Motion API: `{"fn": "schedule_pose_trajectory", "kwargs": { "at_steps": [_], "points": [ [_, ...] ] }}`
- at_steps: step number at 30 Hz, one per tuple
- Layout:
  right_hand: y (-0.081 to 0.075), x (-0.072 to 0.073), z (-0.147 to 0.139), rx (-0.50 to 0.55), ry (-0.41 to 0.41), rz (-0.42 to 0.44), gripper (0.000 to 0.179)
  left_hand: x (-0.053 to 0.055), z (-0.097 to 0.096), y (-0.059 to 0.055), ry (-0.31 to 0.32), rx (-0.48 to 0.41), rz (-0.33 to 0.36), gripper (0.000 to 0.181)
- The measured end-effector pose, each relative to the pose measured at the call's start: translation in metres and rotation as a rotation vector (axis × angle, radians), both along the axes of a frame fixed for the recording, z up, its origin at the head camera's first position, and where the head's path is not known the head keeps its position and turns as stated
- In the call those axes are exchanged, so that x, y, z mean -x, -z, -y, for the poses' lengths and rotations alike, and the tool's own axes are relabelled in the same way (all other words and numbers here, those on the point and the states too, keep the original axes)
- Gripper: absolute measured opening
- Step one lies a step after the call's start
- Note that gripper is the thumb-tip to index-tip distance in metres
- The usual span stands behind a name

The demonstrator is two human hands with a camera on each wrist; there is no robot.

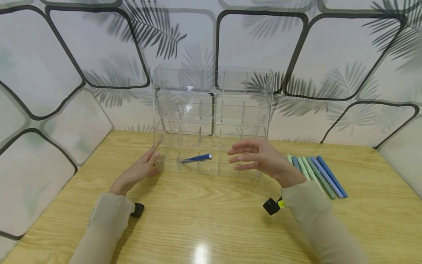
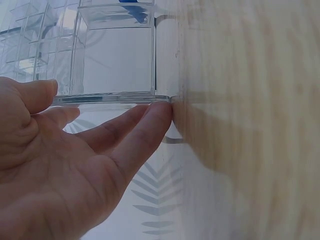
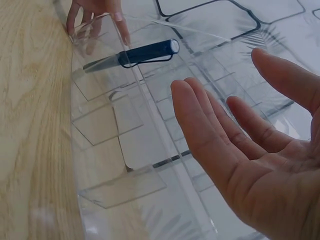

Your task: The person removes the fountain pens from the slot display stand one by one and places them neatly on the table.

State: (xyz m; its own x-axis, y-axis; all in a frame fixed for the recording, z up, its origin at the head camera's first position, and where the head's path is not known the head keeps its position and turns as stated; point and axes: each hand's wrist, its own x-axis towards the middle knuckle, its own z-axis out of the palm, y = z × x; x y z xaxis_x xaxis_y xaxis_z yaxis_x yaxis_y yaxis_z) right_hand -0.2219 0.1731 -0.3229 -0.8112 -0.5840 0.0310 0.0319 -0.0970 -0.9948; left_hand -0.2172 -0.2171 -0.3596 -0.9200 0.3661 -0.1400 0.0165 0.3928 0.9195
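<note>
A clear acrylic rack (image 1: 211,123) with rows of compartments stands upright on the table. My left hand (image 1: 140,170) holds its lower left side, with the thumb at the front edge and the fingers (image 2: 145,125) against the outer face. In the bottom row a blue pen (image 1: 197,158) lies slanted, its capped end raised toward the front. My right hand (image 1: 263,159) hovers before the rack's lower right part, fingers apart and slightly bent, holding nothing. In the right wrist view, the pen (image 3: 150,51) sits beyond the fingertips of that hand (image 3: 250,135).
Several pens (image 1: 318,176) in green, blue and lilac lie side by side on the wooden table (image 1: 184,216), right of the rack and partly behind the right forearm. A patterned wall (image 1: 257,47) rises close behind the rack.
</note>
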Motion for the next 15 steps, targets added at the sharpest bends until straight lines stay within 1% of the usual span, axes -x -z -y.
{"fn": "schedule_pose_trajectory", "kwargs": {
  "at_steps": [6,10,15],
  "points": [
    [0.002,0.000,0.014,-0.018,-0.019,0.014,0.033,0.001,0.001,0.000,-0.003,0.005,0.003,0.061],
    [0.003,-0.001,0.022,-0.027,-0.012,0.029,0.037,0.001,0.000,0.001,-0.009,0.007,0.009,0.061],
    [0.004,-0.001,0.030,-0.027,0.002,0.059,0.040,0.001,0.001,0.001,0.008,0.000,-0.005,0.061]
  ]
}}
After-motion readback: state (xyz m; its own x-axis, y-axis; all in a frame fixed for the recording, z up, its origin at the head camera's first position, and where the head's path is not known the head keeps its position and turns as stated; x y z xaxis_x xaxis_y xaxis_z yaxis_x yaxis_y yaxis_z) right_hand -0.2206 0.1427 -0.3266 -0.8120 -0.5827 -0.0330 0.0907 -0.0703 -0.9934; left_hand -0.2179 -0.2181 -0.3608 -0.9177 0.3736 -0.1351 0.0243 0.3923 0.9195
